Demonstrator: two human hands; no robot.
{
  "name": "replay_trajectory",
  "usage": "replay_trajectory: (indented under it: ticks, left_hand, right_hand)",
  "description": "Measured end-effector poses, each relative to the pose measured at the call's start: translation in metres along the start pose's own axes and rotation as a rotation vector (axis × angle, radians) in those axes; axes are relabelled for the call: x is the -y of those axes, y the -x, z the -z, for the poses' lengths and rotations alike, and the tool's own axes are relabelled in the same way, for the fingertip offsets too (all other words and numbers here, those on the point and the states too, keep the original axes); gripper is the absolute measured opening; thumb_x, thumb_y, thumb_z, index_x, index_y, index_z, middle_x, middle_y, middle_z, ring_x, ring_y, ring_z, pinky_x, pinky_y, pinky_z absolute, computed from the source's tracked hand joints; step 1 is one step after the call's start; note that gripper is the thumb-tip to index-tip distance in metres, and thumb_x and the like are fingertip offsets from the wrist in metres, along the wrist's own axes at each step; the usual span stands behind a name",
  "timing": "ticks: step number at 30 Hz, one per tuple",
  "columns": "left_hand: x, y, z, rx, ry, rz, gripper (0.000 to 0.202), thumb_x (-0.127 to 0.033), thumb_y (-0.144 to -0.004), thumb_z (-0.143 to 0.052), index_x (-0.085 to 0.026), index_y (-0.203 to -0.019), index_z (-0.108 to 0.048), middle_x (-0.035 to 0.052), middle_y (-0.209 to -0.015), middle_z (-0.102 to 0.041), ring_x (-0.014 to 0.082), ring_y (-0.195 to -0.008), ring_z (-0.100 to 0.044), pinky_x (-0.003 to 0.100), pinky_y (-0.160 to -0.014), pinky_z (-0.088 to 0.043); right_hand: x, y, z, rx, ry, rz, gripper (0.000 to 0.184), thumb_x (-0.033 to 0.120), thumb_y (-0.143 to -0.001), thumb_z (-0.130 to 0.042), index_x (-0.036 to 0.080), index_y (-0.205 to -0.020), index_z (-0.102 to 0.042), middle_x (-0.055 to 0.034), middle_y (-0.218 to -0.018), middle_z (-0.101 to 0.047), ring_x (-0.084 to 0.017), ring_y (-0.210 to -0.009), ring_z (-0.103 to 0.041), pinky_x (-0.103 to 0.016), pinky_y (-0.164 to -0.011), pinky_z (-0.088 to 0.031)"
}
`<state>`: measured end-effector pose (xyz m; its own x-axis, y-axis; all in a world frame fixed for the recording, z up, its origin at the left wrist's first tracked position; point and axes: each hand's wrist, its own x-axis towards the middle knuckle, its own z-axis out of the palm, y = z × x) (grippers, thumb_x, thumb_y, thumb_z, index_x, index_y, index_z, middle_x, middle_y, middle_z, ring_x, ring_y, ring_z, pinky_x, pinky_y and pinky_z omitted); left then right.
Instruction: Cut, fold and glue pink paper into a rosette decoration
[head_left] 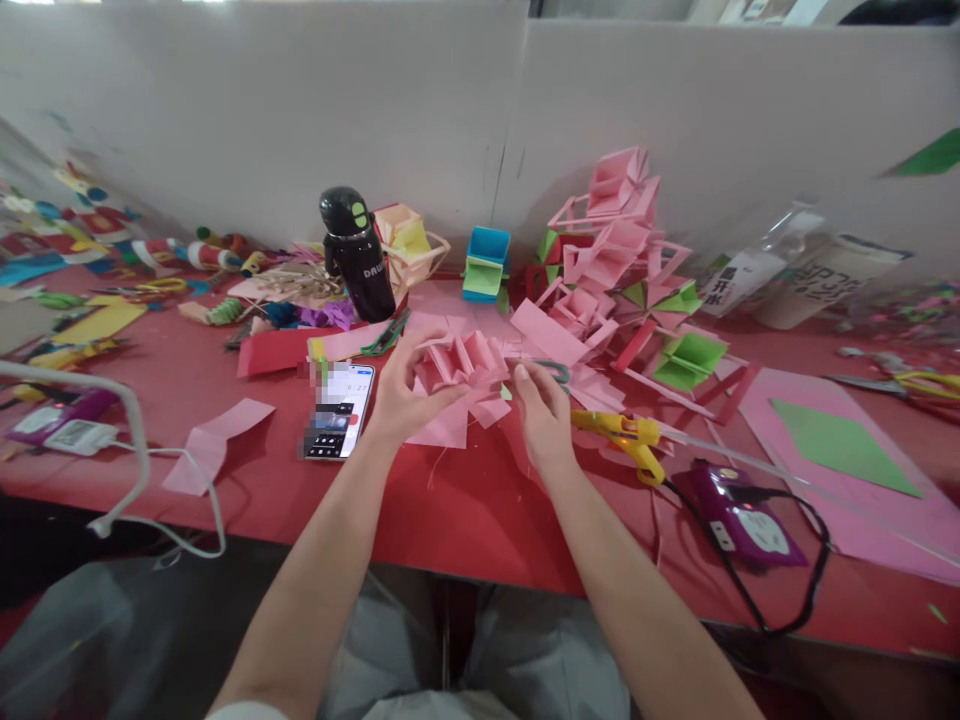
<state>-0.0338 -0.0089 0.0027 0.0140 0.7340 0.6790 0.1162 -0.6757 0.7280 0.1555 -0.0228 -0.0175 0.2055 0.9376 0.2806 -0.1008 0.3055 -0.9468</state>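
Note:
A folded pink paper piece [463,375] with several pleated pockets lies on the red table [465,510] in front of me. My left hand [405,395] grips its left side, fingers curled over the folds. My right hand [541,410] pinches its right edge. A phone [337,410] with a lit screen lies just left of my left hand. A yellow glue gun [626,437] rests right of my right hand.
A pile of folded pink and green paper shapes [622,270] stands at the back right. A black bottle [358,255] stands behind the work. A purple power strip [739,520] with black cable lies right. Craft clutter [112,270] fills the left; a white cable [142,470] crosses the front left edge.

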Motion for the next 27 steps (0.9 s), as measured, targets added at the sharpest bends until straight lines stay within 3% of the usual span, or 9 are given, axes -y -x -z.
replay_trajectory:
  ticks: [5, 11, 15, 20, 24, 27]
  left_hand:
    - [-0.005, 0.002, -0.003, 0.022, -0.132, -0.111, 0.069, -0.028, -0.071, -0.086, -0.024, -0.132, -0.055, 0.0105, -0.128, -0.062, 0.0261, -0.117, -0.062, 0.046, -0.103, -0.05]
    - [-0.004, 0.001, 0.002, 0.031, -0.386, -0.152, 0.056, -0.032, -0.078, -0.08, -0.024, -0.128, -0.056, 0.0094, -0.125, -0.065, 0.026, -0.119, -0.06, 0.048, -0.105, -0.048]
    - [0.002, 0.0, 0.002, 0.014, -0.457, -0.168, 0.065, -0.038, -0.076, -0.082, -0.024, -0.132, -0.053, 0.0113, -0.132, -0.06, 0.0293, -0.129, -0.054, 0.052, -0.11, -0.044]
    - [0.003, 0.0, 0.002, 0.032, -0.45, -0.136, 0.067, -0.047, -0.077, -0.079, -0.026, -0.133, -0.05, 0.0125, -0.139, -0.053, 0.03, -0.135, -0.049, 0.053, -0.112, -0.041]
    - [0.001, 0.001, 0.003, 0.055, -0.405, -0.063, 0.082, -0.056, -0.068, -0.083, -0.028, -0.137, -0.048, 0.0139, -0.146, -0.045, 0.0331, -0.139, -0.042, 0.055, -0.113, -0.04]
    - [0.003, 0.005, 0.001, 0.079, -0.373, 0.041, 0.074, -0.057, -0.073, -0.079, -0.028, -0.135, -0.05, 0.0137, -0.146, -0.043, 0.0332, -0.141, -0.039, 0.056, -0.114, -0.037]
  right_hand:
    - [0.005, 0.0, -0.001, -0.057, 0.036, 0.061, 0.025, 0.044, -0.087, -0.069, 0.024, -0.1, -0.073, -0.0018, -0.092, -0.072, -0.015, -0.082, -0.067, -0.028, -0.074, -0.054]
    - [0.02, 0.005, -0.002, -0.06, 0.149, 0.17, 0.021, 0.038, -0.087, -0.068, 0.022, -0.1, -0.071, -0.0047, -0.1, -0.073, -0.018, -0.095, -0.068, -0.032, -0.084, -0.056]
    - [0.019, 0.007, -0.004, -0.067, 0.18, 0.236, 0.018, 0.034, -0.088, -0.068, 0.022, -0.102, -0.069, -0.0051, -0.103, -0.073, -0.018, -0.097, -0.068, -0.034, -0.089, -0.056]
    - [0.013, 0.007, -0.004, -0.039, 0.239, 0.31, 0.018, 0.032, -0.09, -0.066, 0.023, -0.106, -0.069, -0.0051, -0.107, -0.072, -0.018, -0.1, -0.068, -0.036, -0.094, -0.055]
    - [0.009, 0.007, -0.001, -0.057, 0.293, 0.321, 0.02, 0.033, -0.091, -0.064, 0.023, -0.107, -0.067, -0.006, -0.108, -0.072, -0.019, -0.1, -0.068, -0.038, -0.093, -0.055]
    - [0.009, 0.009, 0.0, -0.052, 0.424, 0.389, 0.021, 0.033, -0.091, -0.065, 0.023, -0.109, -0.067, -0.0072, -0.109, -0.072, -0.022, -0.103, -0.068, -0.04, -0.094, -0.055]
